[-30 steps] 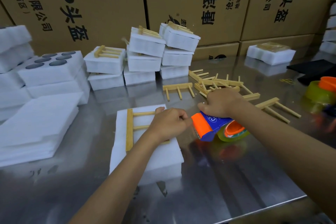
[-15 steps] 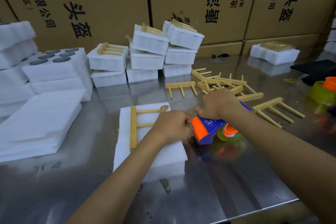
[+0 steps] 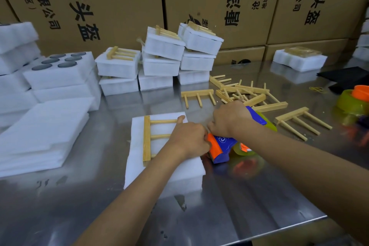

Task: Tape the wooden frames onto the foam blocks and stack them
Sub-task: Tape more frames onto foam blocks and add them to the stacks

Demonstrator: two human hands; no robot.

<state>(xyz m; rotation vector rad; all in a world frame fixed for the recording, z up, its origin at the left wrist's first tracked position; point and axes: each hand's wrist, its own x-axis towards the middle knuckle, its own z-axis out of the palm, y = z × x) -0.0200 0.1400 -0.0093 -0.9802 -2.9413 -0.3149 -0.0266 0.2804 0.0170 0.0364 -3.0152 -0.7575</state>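
- White foam block (image 3: 165, 170) lies flat on the shiny table (image 3: 229, 205), right in front of the person.
- On top of the foam block sits a wooden frame (image 3: 147, 138) — its long bar is on the far-left side and its thin sticks point toward the hands.
- The left hand (image 3: 189, 140) rests on the frame at the foam block's right edge, fingers curled; it seems to press the sticks down, but what it pinches is hidden.
- The right hand (image 3: 229, 119) grips a blue and orange tape gun (image 3: 221, 147), just right of the foam block.
- This looks like the taping step — the tape must next be pulled across the frame and over the foam block.
- Behind the foam block stand finished blocks (image 3: 163, 56) in stacks; loose frames (image 3: 245, 94) wait to their right.
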